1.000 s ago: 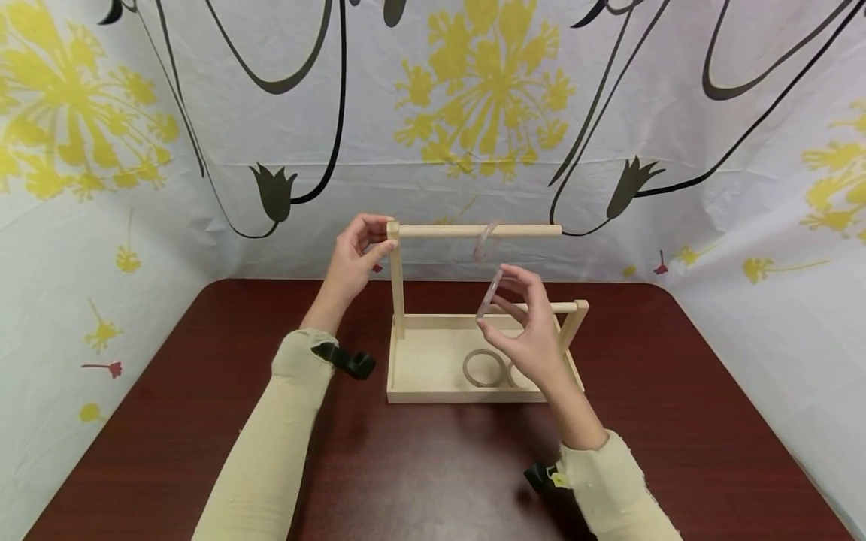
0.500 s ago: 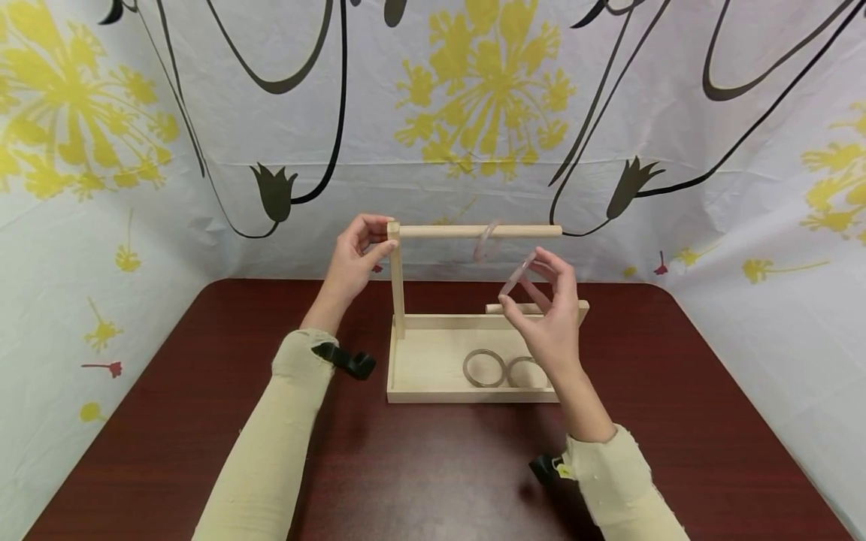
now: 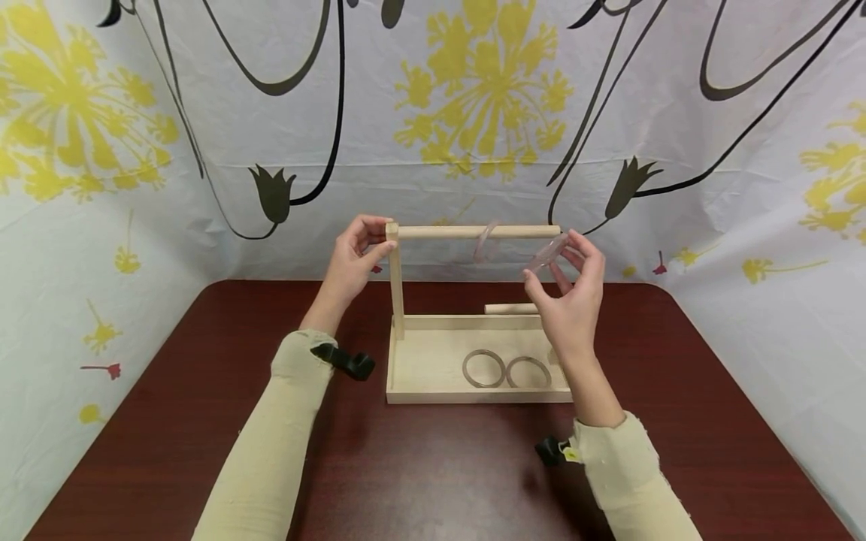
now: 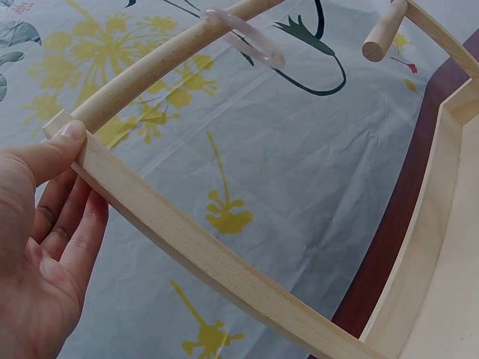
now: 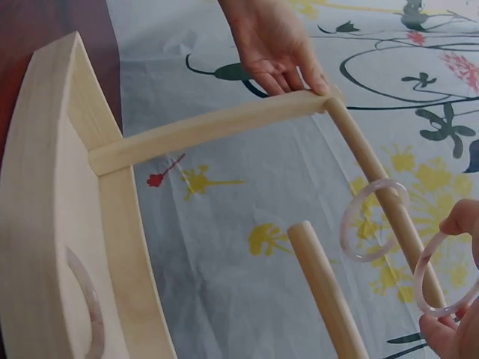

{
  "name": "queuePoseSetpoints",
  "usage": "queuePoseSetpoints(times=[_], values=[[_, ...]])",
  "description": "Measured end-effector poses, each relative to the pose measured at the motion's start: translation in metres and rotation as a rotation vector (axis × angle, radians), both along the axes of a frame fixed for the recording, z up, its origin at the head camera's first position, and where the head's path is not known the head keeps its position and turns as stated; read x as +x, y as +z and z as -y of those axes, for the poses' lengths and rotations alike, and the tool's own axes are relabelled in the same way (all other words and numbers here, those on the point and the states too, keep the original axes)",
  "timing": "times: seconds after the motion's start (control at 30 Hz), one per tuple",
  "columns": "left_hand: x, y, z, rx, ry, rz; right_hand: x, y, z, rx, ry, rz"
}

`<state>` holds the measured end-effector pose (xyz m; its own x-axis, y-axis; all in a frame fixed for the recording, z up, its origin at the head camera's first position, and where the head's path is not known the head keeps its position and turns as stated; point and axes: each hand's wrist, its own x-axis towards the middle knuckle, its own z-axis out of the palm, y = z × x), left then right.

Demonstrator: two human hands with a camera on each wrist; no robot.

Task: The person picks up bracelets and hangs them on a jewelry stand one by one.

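Note:
My left hand (image 3: 355,248) pinches the top of the tall post (image 3: 397,293) of a wooden bracelet stand, thumb on the near side. From that post a round upper bar (image 3: 440,231) runs right, and one pale pink translucent bangle (image 5: 346,232) hangs on it. Between thumb and fingertips, my right hand (image 3: 571,308) holds another pale bangle (image 3: 546,255) tilted at the bar's free end. In the right wrist view, the bar's tip shows through this held ring. Two more bangles lie in the stand's tray, a left one (image 3: 465,370) and a right one (image 3: 531,359).
The stand's shallow tray (image 3: 433,396) rests on a dark red-brown table (image 3: 419,458). A lower, shorter bar (image 3: 510,309) extends left behind my right hand, which hides its post. A white flower-printed cloth (image 3: 352,98) surrounds the table.
My right hand has moved right and slightly up with its bangle, from below the upper bar to that bar's free end. The right bangle in the tray has come into full view. The left hand stays put.

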<state>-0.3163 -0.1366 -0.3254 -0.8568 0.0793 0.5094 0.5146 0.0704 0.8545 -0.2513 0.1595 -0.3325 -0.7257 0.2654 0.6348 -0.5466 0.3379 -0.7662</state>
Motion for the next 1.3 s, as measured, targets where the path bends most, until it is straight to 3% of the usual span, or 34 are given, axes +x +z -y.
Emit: queuePoseSetpoints(times=[0.47,1.3], values=[[0.001,-0.002,0.002,-0.01,0.006,-0.004,-0.019,0.008,-0.007,-0.005,-0.021,0.086],[-0.001,-0.001,0.002,-0.009,-0.005,-0.001,-0.034,0.011,-0.005,-0.096,0.081,0.215]])
